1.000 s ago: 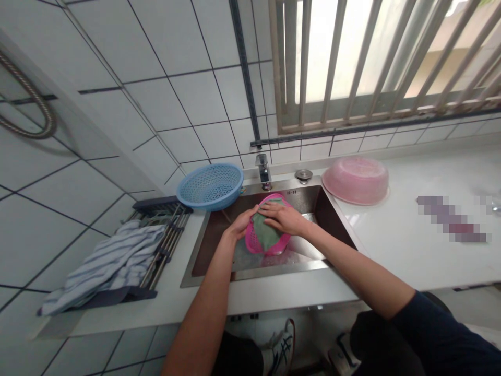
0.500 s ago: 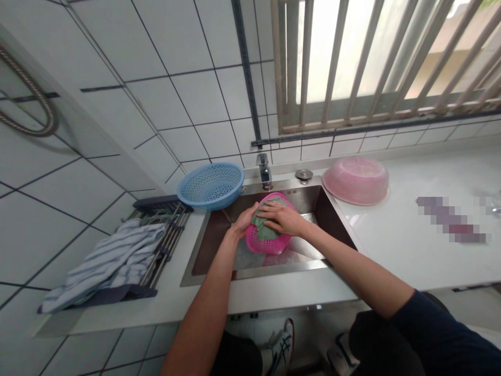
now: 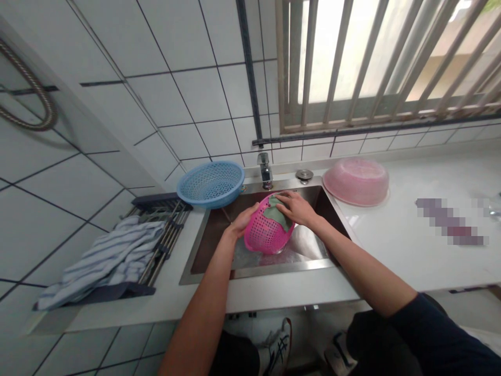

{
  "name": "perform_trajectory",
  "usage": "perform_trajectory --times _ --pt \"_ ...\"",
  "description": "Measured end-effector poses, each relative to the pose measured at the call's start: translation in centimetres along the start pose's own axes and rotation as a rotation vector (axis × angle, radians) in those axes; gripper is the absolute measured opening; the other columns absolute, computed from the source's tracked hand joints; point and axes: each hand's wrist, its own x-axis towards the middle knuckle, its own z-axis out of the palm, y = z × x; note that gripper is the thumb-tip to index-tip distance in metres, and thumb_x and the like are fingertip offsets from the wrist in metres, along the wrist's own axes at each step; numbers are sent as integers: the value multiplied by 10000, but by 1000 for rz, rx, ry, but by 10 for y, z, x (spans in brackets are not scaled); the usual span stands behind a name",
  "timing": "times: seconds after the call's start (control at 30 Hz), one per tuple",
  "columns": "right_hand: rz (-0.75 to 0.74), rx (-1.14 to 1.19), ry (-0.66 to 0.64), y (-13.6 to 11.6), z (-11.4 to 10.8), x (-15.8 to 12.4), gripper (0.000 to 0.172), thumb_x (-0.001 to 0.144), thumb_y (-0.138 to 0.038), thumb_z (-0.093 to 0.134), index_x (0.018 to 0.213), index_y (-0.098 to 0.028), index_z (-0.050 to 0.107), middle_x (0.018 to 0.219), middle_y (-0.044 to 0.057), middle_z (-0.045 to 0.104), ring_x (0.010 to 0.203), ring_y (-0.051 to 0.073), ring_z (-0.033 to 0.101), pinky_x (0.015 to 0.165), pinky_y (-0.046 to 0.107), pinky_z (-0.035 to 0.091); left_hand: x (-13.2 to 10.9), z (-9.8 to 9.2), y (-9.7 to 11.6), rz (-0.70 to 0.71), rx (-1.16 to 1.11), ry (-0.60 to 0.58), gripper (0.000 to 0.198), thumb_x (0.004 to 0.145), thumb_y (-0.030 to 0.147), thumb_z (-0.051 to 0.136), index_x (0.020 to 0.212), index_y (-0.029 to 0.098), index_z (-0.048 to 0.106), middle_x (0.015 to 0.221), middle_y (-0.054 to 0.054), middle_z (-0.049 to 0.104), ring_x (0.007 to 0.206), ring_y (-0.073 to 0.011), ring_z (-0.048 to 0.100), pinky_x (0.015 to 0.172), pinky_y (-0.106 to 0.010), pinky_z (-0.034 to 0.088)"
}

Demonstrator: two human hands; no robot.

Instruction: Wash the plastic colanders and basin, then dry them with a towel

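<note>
Over the sink, a pink plastic colander (image 3: 266, 236) is tilted, its perforated surface facing me. My left hand (image 3: 243, 221) grips its left rim, thumb toward the top. A green cloth (image 3: 278, 213) lies against the colander's upper right side. Pressed on that cloth is my right hand (image 3: 298, 208), its fingers bent over the cloth and the far rim. Some fingertips are hidden behind the colander's edge. The steel sink (image 3: 250, 271) surrounds both hands, and the faucet (image 3: 265, 171) stands just behind them.
A blue basket (image 3: 211, 184) rests over the sink's back left corner. An upturned pink basin (image 3: 356, 181) sits right of the sink, near a drain strainer (image 3: 304, 175). At left, a striped towel (image 3: 113, 256) covers a roll-up rack (image 3: 166, 245). A blurred patch marks the right counter.
My right hand has slid with the cloth to the right, toward the colander's rim. More of the pink perforated surface shows. My left hand keeps its hold on the left rim.
</note>
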Motion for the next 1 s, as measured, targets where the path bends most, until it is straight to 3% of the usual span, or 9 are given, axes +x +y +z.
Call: perform_trajectory --times 0.13,0.3,0.43,0.57,0.63,0.77,0.9,1.0 --pt "115 -17 26 -9 1 -3 506 1077 -494 577 1489 -214 667 1232 166 691 1165 311 660 1081 461 517 1 0 0 1 13 38 365 1063 373 607 1206 90 789 1147 -179 820 1014 -299 795 1046 -457 581" --pt "144 175 126 -16 17 -4 537 1023 -322 659 1505 -107 562 1342 189 703 1222 306 679 1088 440 527 2 -1 0 -16 -35 34 304 1036 320 621 1133 97 802 1076 -152 829 938 -275 787 990 -419 593" --pt "10 262 27 -18 25 -4 454 992 -165 592 1446 -150 611 1347 152 737 1203 268 717 1099 435 537 3 -3 0 -68 -29 21 289 1001 292 592 1025 98 805 945 -127 824 829 -255 764 884 -376 602" --pt "-211 300 -76 -25 24 -3 518 961 -67 518 1450 -179 650 1456 121 701 1362 241 652 1204 438 481 7 -5 0 -137 -64 -62 344 999 324 542 1079 105 796 956 -136 817 881 -283 774 874 -389 602" --pt "-292 298 -94 -33 23 -4 519 983 -86 510 1469 -197 656 1501 108 675 1430 233 604 1255 449 437 9 -6 0 -120 -96 -35 324 1012 353 572 1093 122 786 958 -125 818 856 -269 773 874 -385 604" --pt "-334 243 -115 -46 22 -7 476 1038 -164 520 1489 -212 667 1559 113 630 1483 237 563 1288 460 410 10 -11 1 -143 -158 30 356 1064 421 560 1119 135 765 967 -126 821 803 -252 772 895 -416 614" --pt "-376 218 -146 -43 18 -6 459 1044 -200 559 1486 -235 678 1615 103 576 1535 255 504 1303 484 390 7 -14 2 -152 -171 -39 402 1094 427 508 1226 130 745 1012 -143 824 872 -273 793 958 -448 608" --pt "-333 210 -119 -30 13 -1 451 1055 -209 541 1481 -247 684 1638 102 550 1542 268 494 1299 508 388 6 -13 3 -116 -187 -102 409 1107 374 470 1342 133 703 1090 -143 822 1033 -288 793 1049 -456 573"
